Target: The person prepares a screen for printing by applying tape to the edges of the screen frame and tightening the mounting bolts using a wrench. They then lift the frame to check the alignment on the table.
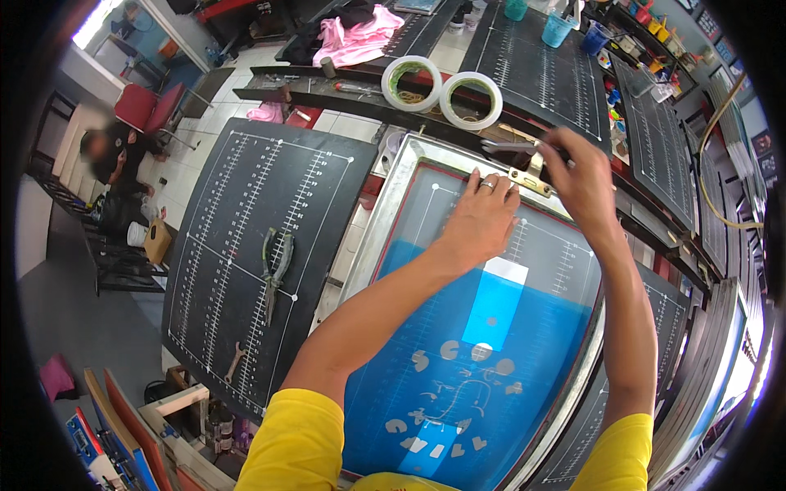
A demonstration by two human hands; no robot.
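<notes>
Left hand (483, 217): laid flat, fingers extended and slightly spread, nothing gripped; fingertips are rested at the far end of the screen frame (383, 206), just beside a brass-coloured bracket (530, 182). A ring is worn on one finger. Right hand (581, 180): fingers curled and closed on a grey metal tool (509, 148), which is held over the bracket area with its forked end pointed left. Exact tool type can't be told; its near end is covered by the hand. Contact between tool and bracket can't be confirmed.

Bracket is seated on the frame's far edge, between the two hands. Frame is stretched with mesh, mostly coated blue (540, 344), with a clear band at the far end. A pale strip (494, 315) and cut-out shapes are seen in the mesh.

To the left, a dark printed-scale board (315, 217) is set; green-handled pliers (277, 266) and a small wrench (236, 362) are laid on it, apart. Beyond the frame, two tape rolls (495, 102) are placed side by side. Farther back: pink cloth (356, 34), turquoise cup (556, 31). At far left, a person (127, 155) is seen near a red chair (139, 105).
</notes>
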